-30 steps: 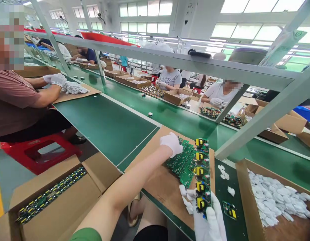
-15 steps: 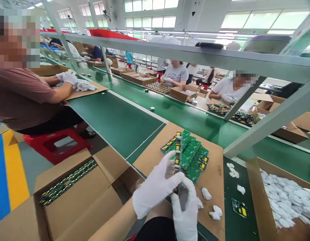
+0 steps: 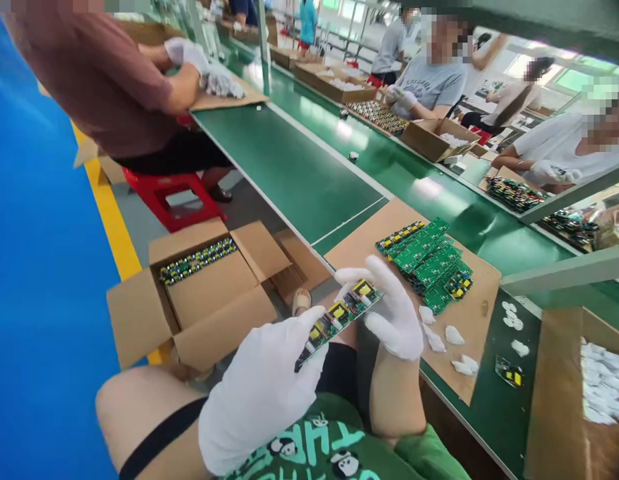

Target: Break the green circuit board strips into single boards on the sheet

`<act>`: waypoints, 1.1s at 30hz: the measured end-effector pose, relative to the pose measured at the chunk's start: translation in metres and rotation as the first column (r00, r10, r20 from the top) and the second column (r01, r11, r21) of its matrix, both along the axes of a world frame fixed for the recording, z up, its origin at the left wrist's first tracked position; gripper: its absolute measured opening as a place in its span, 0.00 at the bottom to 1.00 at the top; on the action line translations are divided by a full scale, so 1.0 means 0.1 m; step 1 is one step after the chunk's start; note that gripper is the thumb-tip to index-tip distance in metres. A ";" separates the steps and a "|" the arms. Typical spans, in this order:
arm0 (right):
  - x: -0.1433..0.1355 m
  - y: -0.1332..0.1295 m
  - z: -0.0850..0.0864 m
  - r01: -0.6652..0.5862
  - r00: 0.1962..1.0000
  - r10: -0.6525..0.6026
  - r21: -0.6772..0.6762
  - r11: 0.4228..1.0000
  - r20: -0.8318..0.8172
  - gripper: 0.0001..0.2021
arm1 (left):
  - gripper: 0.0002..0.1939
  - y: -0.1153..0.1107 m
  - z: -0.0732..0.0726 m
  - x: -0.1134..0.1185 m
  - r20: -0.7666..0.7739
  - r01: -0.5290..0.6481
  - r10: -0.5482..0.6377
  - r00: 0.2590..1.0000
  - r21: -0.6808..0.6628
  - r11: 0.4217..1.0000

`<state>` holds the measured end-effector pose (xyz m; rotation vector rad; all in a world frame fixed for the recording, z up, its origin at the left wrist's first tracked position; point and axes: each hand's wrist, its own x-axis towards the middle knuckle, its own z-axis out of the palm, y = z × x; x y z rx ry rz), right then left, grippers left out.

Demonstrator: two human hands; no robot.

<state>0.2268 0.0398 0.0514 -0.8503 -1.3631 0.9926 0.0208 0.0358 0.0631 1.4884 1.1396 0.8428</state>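
A strip of circuit boards (image 3: 337, 313) with yellow transformers is held over my lap, component side up and tilted. My left hand (image 3: 264, 387), in a white glove, is closed on its near end, thumb along the edge. At the strip's far end my gloved right hand (image 3: 394, 313) grips with thumb and fingers on either side. Just beyond, a pile of green circuit boards (image 3: 434, 260) lies on a cardboard sheet (image 3: 359, 233), mostly with solder sides up. White crumpled pieces (image 3: 454, 335) lie near the pile.
An open carton (image 3: 204, 340) holding board strips stands at the lower left. On the right are a small board (image 3: 509, 372) and a box of white pieces (image 3: 554, 393). A co-worker (image 3: 114, 73) sits at the upper left; others work across the green conveyor (image 3: 419, 193).
The strip has come away from above the pile toward my lap and turned from edge-on to component side up. Both hands moved with it. My view has swung left and down.
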 end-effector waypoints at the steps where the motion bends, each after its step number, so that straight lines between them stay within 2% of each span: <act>1: -0.03 0.02 -0.03 -0.028 0.998 0.028 -0.005 1.000 0.049 0.21 | 0.20 -0.02 -0.02 -0.05 0.056 -0.014 0.017 0.998 -0.050 0.999; 3: -0.08 0.03 -0.12 -0.018 0.993 0.019 -0.006 1.000 0.113 0.13 | 0.20 -0.07 -0.06 -0.14 0.081 -0.035 0.043 0.996 -0.089 0.995; 5: -0.13 0.01 -0.22 0.030 0.991 -0.027 -0.017 0.999 0.128 0.12 | 0.20 -0.10 -0.11 -0.19 0.034 -0.051 0.054 0.998 -0.061 0.997; 8: -0.21 -0.02 -0.32 0.095 0.988 -0.090 -0.041 0.995 0.129 0.14 | 0.18 -0.14 -0.15 -0.23 -0.056 -0.057 0.059 0.997 0.033 0.998; 13: -0.34 -0.06 -0.36 0.168 0.982 -0.165 -0.025 0.985 0.089 0.14 | 0.13 -0.16 -0.14 -0.27 -0.284 0.056 0.009 0.959 0.220 0.974; 19: -0.36 -0.15 -0.34 0.254 0.964 -0.254 0.005 0.967 0.077 0.11 | 0.05 -0.12 -0.10 -0.30 -0.247 0.044 -0.005 0.969 0.152 0.987; 25: -0.46 -0.24 -0.32 0.377 0.915 -0.383 0.067 0.924 0.128 0.12 | 0.07 -0.09 -0.08 -0.28 -0.260 0.042 -0.002 0.966 0.149 0.988; 27: -0.51 -0.21 -0.31 0.496 0.851 -0.507 0.106 0.862 0.138 0.12 | 0.10 -0.09 -0.07 -0.27 -0.326 0.071 -0.017 0.945 0.155 0.985; 29: -0.45 -0.12 -0.30 0.642 0.737 -0.664 0.176 0.746 0.126 0.13 | 0.12 -0.10 -0.03 -0.27 -0.444 0.143 -0.071 0.893 0.131 0.981; 31: -0.21 0.00 -0.27 0.764 0.577 -0.810 0.283 0.580 0.102 0.14 | 0.15 -0.09 0.01 -0.28 -0.573 0.219 -0.134 0.808 0.082 0.972; 33: 0.18 0.11 -0.25 0.835 0.365 -0.923 0.396 0.383 0.122 0.15 | 0.16 -0.09 0.04 -0.28 -0.662 0.263 -0.167 0.731 0.047 0.964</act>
